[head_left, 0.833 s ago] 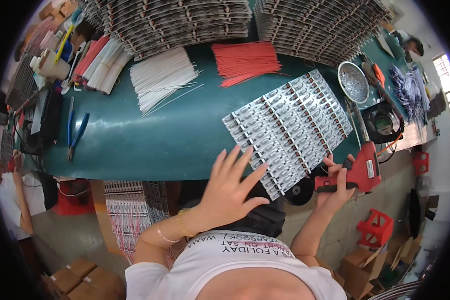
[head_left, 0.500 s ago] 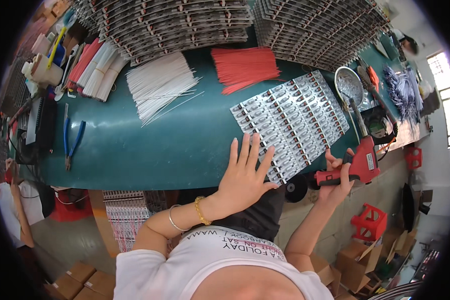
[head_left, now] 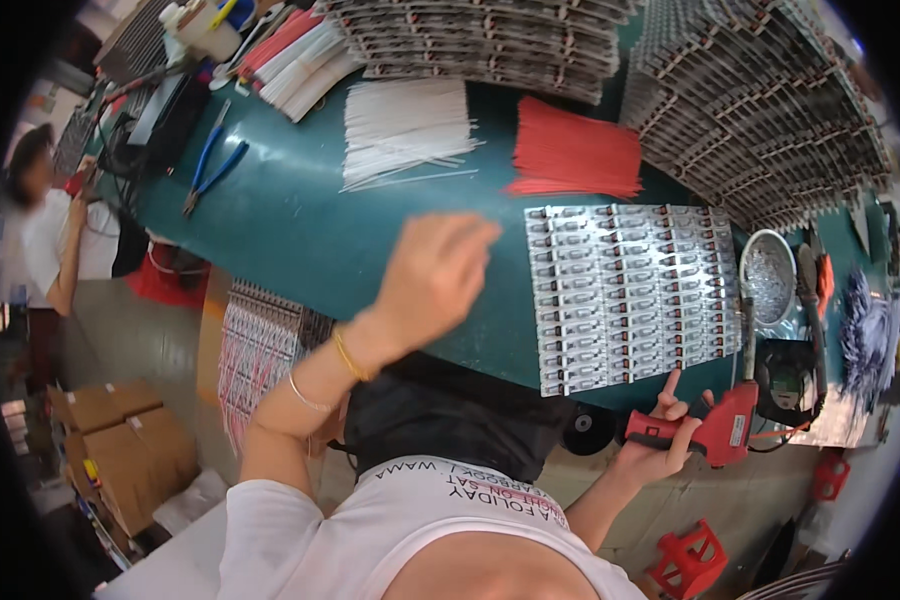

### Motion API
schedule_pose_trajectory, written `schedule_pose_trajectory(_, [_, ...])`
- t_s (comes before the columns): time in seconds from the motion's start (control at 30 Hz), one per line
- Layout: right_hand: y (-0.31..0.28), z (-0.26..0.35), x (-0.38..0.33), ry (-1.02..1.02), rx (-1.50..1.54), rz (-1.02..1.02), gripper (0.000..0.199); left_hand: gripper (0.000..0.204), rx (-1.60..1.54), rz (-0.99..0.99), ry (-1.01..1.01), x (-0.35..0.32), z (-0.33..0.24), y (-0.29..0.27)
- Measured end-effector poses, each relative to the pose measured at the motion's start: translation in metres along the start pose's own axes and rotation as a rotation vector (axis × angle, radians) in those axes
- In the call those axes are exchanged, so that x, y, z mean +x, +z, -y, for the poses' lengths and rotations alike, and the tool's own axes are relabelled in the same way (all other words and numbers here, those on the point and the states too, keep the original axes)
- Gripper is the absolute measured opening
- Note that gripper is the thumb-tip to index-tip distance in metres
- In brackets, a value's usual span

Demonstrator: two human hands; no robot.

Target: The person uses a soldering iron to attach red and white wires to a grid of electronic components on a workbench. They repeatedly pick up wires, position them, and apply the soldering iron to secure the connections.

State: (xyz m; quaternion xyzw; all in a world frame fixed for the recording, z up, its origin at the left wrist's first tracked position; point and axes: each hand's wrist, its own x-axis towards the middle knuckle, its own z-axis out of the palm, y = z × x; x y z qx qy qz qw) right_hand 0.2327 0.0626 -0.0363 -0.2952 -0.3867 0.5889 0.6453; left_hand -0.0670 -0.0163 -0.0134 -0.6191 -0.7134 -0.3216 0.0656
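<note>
A pistol-shaped red soldering gun (head_left: 732,425) is held in my right hand (head_left: 665,440), at the near right edge of the bench. Its long barrel points away from me, beside a silver panel of small circuit boards (head_left: 630,300). One finger of that hand reaches up to the panel's near edge. My left hand (head_left: 435,275) is raised over the green bench top (head_left: 300,225), left of the panel and apart from it. Motion smears its fingers. Beyond the panel lie a fan of red wires (head_left: 577,150) and a spread of white wires (head_left: 410,130).
Tall stacks of board panels (head_left: 760,110) line the far side. A metal bowl (head_left: 768,275) stands right of the panel. Blue-handled pliers (head_left: 215,165) lie at the left. Another person (head_left: 60,230) sits at far left; cardboard boxes (head_left: 135,450) stand on the floor.
My left hand has come off the panel and moved up and left. The panel now lies squarer to me. My right hand still grips the soldering gun. The view has shifted.
</note>
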Motion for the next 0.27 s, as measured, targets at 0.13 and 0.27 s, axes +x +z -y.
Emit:
schedule_pose_trajectory(0.13, [0.000,0.000,-0.003,-0.035,-0.007,0.030,0.038,0.027,0.352,0.000,0.052,0.035,0.067,-0.008])
schedule_pose_trajectory(0.27, [-0.001,-0.003,-0.004,-0.101,-0.071,-0.071,0.042,0.033,0.538,0.300,0.182,0.063,0.121,-0.003])
